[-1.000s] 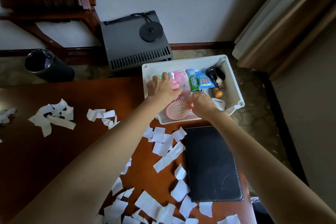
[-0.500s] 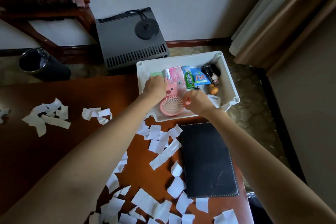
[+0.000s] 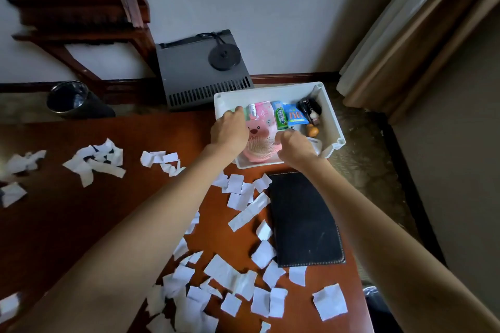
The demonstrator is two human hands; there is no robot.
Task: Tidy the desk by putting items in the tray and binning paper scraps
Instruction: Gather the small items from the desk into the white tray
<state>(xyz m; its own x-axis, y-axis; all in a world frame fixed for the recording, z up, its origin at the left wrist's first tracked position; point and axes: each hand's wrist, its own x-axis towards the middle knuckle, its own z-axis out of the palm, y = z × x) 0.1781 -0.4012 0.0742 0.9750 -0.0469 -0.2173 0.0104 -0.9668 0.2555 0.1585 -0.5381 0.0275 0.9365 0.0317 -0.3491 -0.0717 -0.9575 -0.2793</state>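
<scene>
Over the tray (image 3: 328, 105), left hand (image 3: 230, 131) and right hand (image 3: 296, 147) curl beside the pink brush (image 3: 261, 149), grip unclear; arranging nearly done, scraps (image 3: 238, 197) next.

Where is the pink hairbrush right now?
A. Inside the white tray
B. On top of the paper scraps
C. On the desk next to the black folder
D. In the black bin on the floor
A. The pink hairbrush lies inside the white tray, between the left hand and the right hand.
</scene>
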